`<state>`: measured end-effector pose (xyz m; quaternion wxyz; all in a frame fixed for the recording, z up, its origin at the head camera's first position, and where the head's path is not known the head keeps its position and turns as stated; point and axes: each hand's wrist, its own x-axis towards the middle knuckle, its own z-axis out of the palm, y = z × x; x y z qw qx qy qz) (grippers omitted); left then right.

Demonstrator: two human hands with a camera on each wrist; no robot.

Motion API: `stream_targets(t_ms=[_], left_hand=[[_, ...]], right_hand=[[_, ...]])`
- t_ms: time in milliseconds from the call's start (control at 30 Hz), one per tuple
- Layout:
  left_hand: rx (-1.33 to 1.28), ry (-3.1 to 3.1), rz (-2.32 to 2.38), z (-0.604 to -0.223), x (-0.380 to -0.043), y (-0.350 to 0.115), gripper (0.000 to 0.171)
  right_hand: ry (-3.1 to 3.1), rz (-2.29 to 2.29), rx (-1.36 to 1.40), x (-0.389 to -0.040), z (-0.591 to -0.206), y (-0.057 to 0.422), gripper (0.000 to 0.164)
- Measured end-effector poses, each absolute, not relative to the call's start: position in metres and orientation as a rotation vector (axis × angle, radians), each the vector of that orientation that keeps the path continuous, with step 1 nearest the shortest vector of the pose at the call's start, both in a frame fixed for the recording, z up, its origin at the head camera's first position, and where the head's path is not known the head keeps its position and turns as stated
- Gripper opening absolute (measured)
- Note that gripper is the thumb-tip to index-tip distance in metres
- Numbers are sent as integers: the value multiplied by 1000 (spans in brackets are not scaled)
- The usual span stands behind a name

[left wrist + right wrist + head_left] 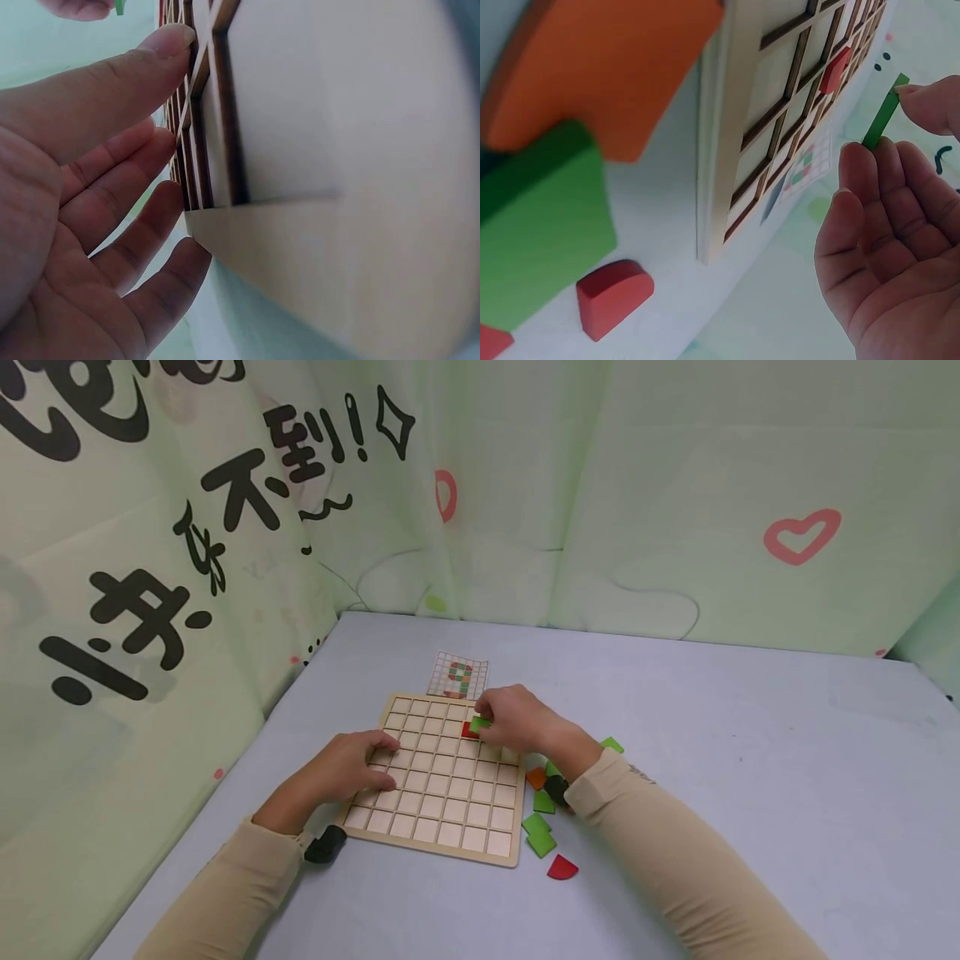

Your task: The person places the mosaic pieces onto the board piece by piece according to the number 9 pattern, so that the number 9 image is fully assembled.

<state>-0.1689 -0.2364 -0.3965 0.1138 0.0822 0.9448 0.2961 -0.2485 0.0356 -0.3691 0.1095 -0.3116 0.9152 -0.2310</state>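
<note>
A wooden grid board (435, 789) with square compartments lies on the table. Over its far right part, my right hand (517, 718) pinches a green tile (885, 112) between thumb and fingertips. In the right wrist view the tile is edge-on and apart from the board. A red piece (468, 732) sits on the grid just beside it, in one of the far compartments. My left hand (347, 770) rests at the board's left edge, thumb and fingers spread loosely; the left wrist view has the thumb (112, 94) over the grid and the other fingers along the rim.
Behind the board lies a printed pattern card (472, 673). Loose pieces are scattered right of the board: several green tiles (540, 843), an orange piece (536, 777) and a red rounded piece (562, 867). A printed curtain (660, 510) hangs along the table's back and left.
</note>
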Motion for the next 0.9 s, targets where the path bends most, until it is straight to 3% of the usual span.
stream_targets(t_ms=[533, 733, 900], left_hand=[[244, 2765, 868, -399, -170, -238, 47], [246, 2764, 876, -399, -169, -238, 48], [238, 2767, 868, -398, -169, -238, 48]], right_hand=[[2703, -595, -946, -250, -367, 23, 27], [2671, -629, -957, -253, -370, 18, 7], [2661, -639, -983, -254, -370, 15, 25]])
